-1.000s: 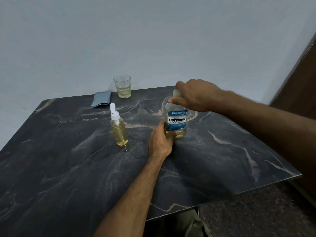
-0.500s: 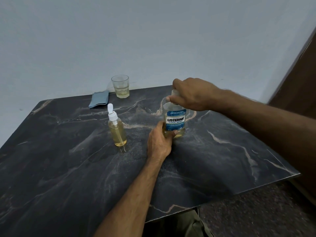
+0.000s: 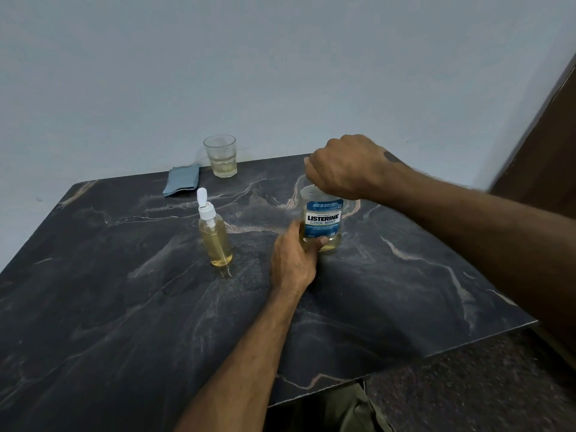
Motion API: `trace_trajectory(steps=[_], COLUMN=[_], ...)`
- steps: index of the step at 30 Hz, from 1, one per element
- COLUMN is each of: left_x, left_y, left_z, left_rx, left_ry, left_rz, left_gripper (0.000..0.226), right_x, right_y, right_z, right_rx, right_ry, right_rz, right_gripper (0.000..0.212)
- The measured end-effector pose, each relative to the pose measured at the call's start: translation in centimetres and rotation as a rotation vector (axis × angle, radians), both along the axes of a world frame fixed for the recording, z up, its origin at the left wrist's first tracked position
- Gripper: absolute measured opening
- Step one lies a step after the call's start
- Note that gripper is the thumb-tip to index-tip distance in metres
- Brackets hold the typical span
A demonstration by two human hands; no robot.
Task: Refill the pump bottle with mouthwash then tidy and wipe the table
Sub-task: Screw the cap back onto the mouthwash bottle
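Note:
A clear mouthwash bottle (image 3: 322, 221) with a blue label stands upright on the dark marbled table (image 3: 124, 307), holding a little yellow liquid at its bottom. My left hand (image 3: 293, 260) grips its lower part. My right hand (image 3: 346, 166) is closed over its top, hiding the cap. A small pump bottle (image 3: 215, 236) with a white pump head stands upright to the left, apart from both hands, nearly full of yellow liquid.
A glass (image 3: 220, 155) with a little pale liquid stands at the table's back edge by the wall. A folded blue cloth (image 3: 182, 179) lies just left of it. The table's right edge drops to a dark floor (image 3: 483, 385). A brown door (image 3: 548, 145) is at far right.
My right hand has turned on the top of the mouthwash bottle, the wrist rolling upward. My left hand keeps its grip. The pump bottle, glass and cloth stay put.

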State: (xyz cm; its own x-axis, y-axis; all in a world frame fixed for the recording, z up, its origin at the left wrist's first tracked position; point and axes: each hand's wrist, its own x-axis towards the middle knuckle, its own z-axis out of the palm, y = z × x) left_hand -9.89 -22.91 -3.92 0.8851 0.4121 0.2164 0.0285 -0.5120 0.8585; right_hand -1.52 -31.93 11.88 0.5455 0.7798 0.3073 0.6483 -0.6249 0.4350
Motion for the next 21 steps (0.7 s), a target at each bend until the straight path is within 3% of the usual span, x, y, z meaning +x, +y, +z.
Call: trace_trajectory(steps=[4,9,21], left_x=[-0.1,-0.1,-0.3], left_y=[0.1,0.1,-0.7], left_z=[0.2,0.3,0.8], left_rx=[-0.006,0.007,0.071], left_ry=[0.000,0.016,0.058], left_rz=[-0.015,-0.008,0.064], left_gripper=[0.040,0.041,0.045], right_x=[0.3,0.4,-0.1], right_y=[-0.2,-0.2,0.6], right_z=[-0.1,0.1,-0.7], right_rx=[0.063,-0.024,0.107], right_ry=[0.040,0.061,0.028], right_rz=[0.026,0.191,-0.034], right_gripper=[0.048,0.049,0.054])
